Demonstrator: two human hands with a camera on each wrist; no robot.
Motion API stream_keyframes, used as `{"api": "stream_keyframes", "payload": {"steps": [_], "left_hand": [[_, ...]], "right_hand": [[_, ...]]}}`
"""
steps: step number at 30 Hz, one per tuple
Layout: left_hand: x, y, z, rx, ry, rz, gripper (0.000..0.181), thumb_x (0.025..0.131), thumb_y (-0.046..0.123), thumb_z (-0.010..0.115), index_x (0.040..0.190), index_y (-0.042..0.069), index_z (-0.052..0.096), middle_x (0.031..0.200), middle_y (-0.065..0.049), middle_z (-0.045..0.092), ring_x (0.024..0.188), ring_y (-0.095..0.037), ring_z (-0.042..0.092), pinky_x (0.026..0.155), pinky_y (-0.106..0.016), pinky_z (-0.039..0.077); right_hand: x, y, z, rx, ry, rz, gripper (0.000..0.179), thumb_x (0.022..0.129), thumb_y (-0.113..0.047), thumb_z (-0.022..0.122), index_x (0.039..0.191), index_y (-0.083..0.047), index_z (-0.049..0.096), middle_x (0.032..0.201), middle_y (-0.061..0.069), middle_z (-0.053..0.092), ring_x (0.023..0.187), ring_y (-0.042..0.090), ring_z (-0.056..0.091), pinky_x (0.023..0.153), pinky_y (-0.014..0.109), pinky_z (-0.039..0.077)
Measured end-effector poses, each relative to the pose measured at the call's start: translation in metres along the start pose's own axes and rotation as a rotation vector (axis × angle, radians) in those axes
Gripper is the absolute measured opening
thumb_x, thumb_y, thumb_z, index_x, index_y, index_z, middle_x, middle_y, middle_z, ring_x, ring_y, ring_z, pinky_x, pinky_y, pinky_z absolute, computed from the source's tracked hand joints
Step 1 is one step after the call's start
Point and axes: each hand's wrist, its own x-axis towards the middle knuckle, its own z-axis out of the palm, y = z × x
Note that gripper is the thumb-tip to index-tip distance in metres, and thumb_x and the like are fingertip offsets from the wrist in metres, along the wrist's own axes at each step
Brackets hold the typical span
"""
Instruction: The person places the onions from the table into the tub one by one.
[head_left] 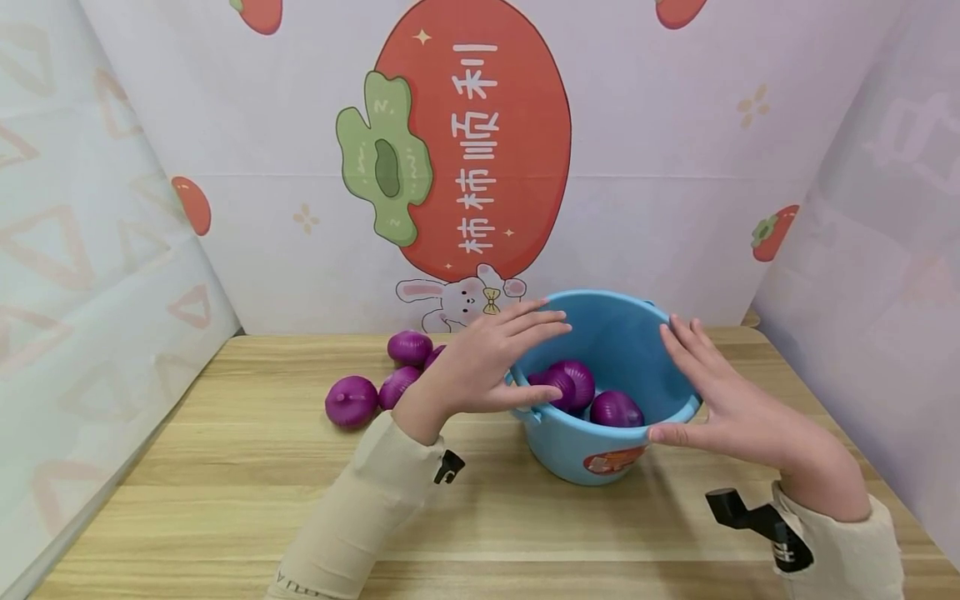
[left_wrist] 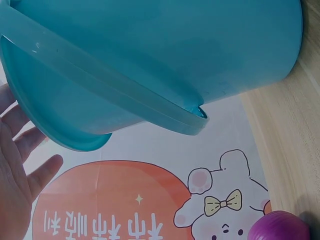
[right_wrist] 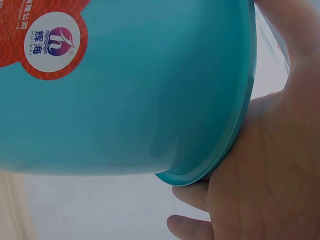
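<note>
A light blue bucket (head_left: 600, 454) stands on the table, with several purple onions (head_left: 617, 409) inside it. At its left rim, my left hand (head_left: 487, 358) is spread with straight fingers; in the left wrist view those fingers (left_wrist: 31, 142) lie beside the rim, and I cannot tell whether they touch. My right hand (head_left: 738, 408) is also spread, at the right rim. Its palm (right_wrist: 265, 170) lies against the rim in the right wrist view, the fingers straight. The bucket's handle (left_wrist: 105, 82) hangs along its side in the left wrist view.
Several more onions (head_left: 352, 402) lie on the wooden table (head_left: 247, 467) left of the bucket, partly hidden by my left hand. A printed cloth backdrop (head_left: 637, 208) rises behind the table, and cloth walls (head_left: 90, 292) flank both sides.
</note>
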Motion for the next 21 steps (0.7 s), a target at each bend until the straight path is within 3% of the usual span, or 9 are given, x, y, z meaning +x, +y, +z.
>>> {"api": "stream_keyframes", "payload": {"steps": [12, 21], "left_hand": [[-0.016, 0.006, 0.004, 0.038, 0.05, -0.032, 0.075, 0.084, 0.057, 0.067, 0.148, 0.022, 0.048, 0.153, 0.002, 0.048, 0.151, -0.021, 0.029, 0.113, -0.049, 0.042], [-0.025, 0.009, 0.002, 0.033, 0.107, -0.013, 0.08, 0.081, 0.054, 0.071, 0.149, 0.02, 0.046, 0.155, 0.001, 0.045, 0.151, -0.024, 0.03, 0.115, -0.049, 0.04]], "right_hand": [[-0.002, -0.002, 0.001, 0.02, 0.008, 0.003, 0.117, 0.079, -0.043, 0.081, 0.161, -0.018, 0.0, 0.168, 0.003, -0.012, 0.153, 0.032, -0.02, 0.099, 0.084, 0.021], [-0.002, -0.002, 0.001, 0.032, 0.009, -0.005, 0.117, 0.079, -0.041, 0.081, 0.161, -0.018, 0.0, 0.168, 0.003, -0.012, 0.153, 0.032, -0.021, 0.101, 0.084, 0.018]]}}
